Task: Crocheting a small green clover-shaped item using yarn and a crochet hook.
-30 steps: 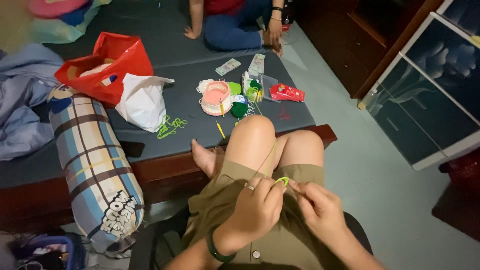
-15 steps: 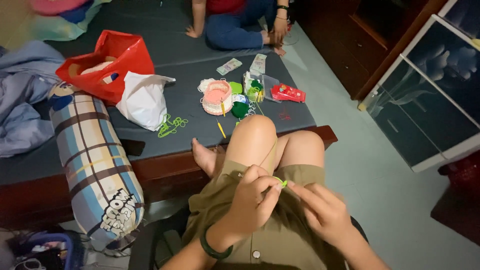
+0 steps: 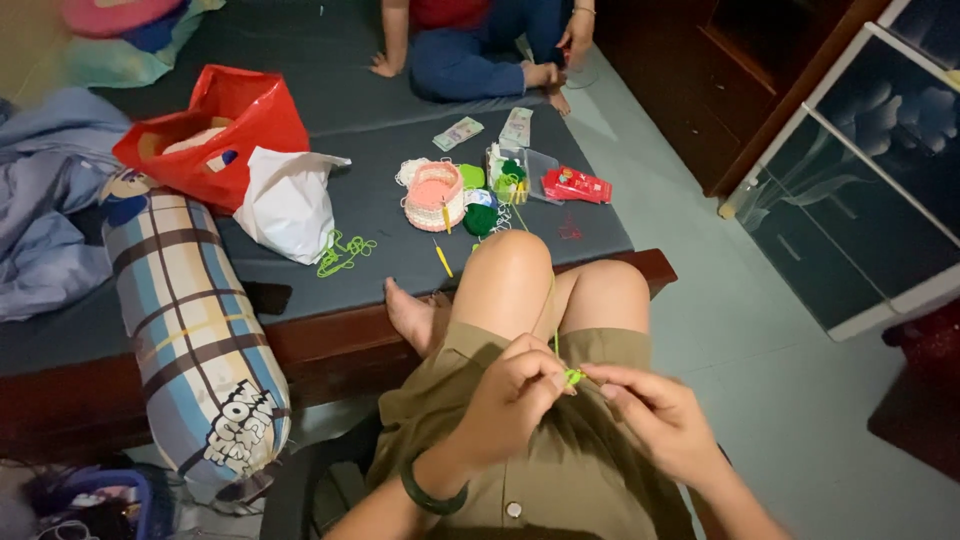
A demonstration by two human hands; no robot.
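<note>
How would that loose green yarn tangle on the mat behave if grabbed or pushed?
The green yarn tangle lies in slack, irregular loops on the grey mat, so it is probably floppy and would drape rather than hold shape. It looks thin and airy, so likely very light. A push would probably bunch or drag it unevenly; its loops could snag on fingers.

Bright green yarn [image 3: 572, 377] at centre; olive shorts [image 3: 560, 470] at 6 o'clock; blue-and-cream plaid bolster [image 3: 190, 330] at 9; red bag [image 3: 225, 125], white bag [image 3: 288, 200] at 11; pink basket [image 3: 435, 195] at 12
</note>
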